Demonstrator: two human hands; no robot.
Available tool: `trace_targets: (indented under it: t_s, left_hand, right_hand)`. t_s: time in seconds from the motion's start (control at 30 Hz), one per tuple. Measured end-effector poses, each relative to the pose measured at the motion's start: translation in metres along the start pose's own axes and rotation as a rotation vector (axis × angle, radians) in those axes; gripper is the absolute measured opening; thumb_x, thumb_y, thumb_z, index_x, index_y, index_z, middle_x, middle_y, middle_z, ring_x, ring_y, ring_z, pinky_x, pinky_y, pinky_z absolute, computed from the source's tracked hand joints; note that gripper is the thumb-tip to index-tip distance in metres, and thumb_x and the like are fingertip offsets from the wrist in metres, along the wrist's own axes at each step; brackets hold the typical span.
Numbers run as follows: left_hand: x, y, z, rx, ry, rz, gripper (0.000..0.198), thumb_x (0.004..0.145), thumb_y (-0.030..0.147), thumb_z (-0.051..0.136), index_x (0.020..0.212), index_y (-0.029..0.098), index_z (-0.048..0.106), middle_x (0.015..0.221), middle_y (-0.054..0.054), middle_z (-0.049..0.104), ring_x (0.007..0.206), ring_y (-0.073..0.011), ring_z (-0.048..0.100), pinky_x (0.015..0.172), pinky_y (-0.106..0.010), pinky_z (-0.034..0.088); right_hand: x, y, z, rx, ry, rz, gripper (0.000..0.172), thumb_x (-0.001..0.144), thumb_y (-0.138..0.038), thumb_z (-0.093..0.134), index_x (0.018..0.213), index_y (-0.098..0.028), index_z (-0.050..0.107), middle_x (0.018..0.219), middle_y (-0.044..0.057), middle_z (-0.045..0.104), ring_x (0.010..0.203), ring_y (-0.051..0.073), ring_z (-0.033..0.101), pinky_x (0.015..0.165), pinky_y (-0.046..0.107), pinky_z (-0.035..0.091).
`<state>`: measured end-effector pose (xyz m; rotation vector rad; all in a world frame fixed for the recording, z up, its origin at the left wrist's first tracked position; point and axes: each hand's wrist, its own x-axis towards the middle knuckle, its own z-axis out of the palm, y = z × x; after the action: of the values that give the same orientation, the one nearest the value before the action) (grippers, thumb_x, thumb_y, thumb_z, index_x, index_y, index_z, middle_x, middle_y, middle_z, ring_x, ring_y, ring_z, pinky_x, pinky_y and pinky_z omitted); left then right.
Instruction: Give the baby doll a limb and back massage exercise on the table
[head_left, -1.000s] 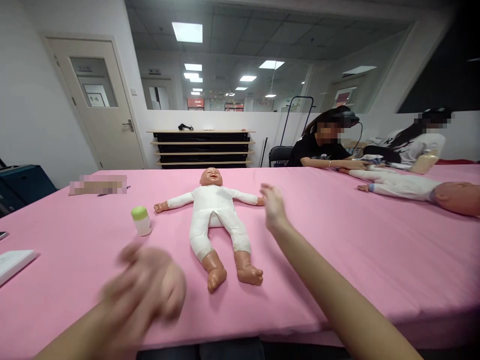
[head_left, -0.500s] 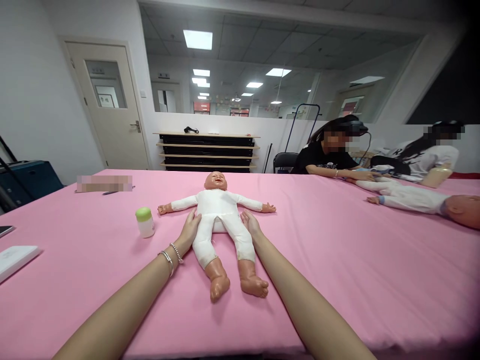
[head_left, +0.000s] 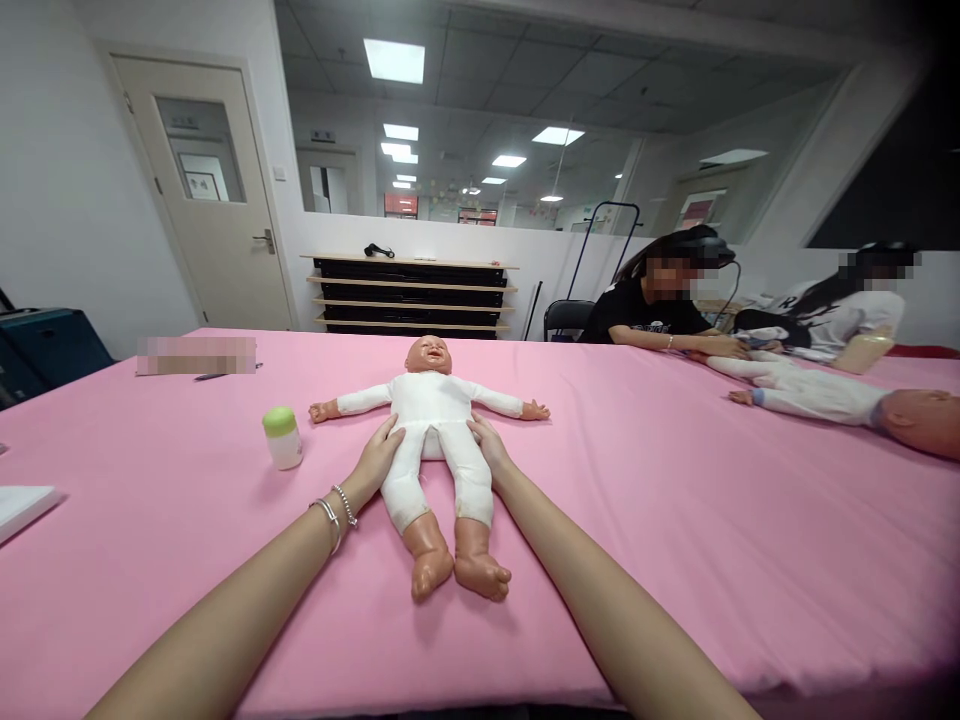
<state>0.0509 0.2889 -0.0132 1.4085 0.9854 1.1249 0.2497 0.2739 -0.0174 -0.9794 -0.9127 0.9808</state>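
Observation:
A baby doll with a white cloth body lies on its back on the pink-covered table. Its head points away from me and its arms are spread. My left hand grips the doll's hip on the left side, thumb on top and the other fingers partly hidden beneath. On the opposite hip, my right hand holds on in the same way, its fingertips partly out of sight. The doll's bare feet are close together, toes towards me. To the left of the doll stands a small bottle with a green cap.
A white flat object is at the left edge, with a blurred-out item and a pen farther back. At right, a person in black and another in white sit near a second doll.
The doll's legs have come closer together, its right-hand leg moving left. My right hand has shifted inward with it. The view has tilted slightly.

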Motion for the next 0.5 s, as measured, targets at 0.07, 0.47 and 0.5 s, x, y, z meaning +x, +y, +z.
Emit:
trace_targets:
  t_s: [0.07,0.47,0.5]
  left_hand:
    - [0.0008,-0.0012,-0.0006,0.005,0.008,0.021,0.054,0.082,0.033,0.05,0.132,0.015,0.042,0.142,-0.008,0.033,0.133,-0.0218,0.028,0.112,-0.035,0.02]
    - [0.0007,0.0025,-0.0008,0.058,-0.018,0.014,0.057,0.084,0.03,0.046,0.136,0.01,0.035,0.144,-0.01,0.029,0.134,-0.0184,0.026,0.113,-0.031,0.016]
    - [0.0002,0.003,-0.0007,0.053,-0.015,0.013,0.056,0.084,0.03,0.046,0.136,0.01,0.036,0.144,-0.01,0.029,0.134,-0.0183,0.026,0.113,-0.03,0.016]
  right_hand:
    - [-0.0022,-0.0025,0.0018,0.018,-0.049,0.03,0.032,0.076,-0.021,0.057,0.106,-0.009,0.06,0.095,0.008,0.061,0.09,0.017,0.056,0.086,0.028,0.045]
    - [-0.0062,-0.0074,0.0065,0.058,-0.092,0.09,0.036,0.076,-0.019,0.055,0.111,-0.012,0.057,0.098,0.007,0.06,0.091,0.017,0.056,0.085,0.028,0.045]
    - [-0.0066,-0.0081,0.0067,0.06,-0.091,0.088,0.036,0.076,-0.018,0.055,0.111,-0.012,0.057,0.098,0.008,0.06,0.091,0.017,0.056,0.084,0.028,0.046]
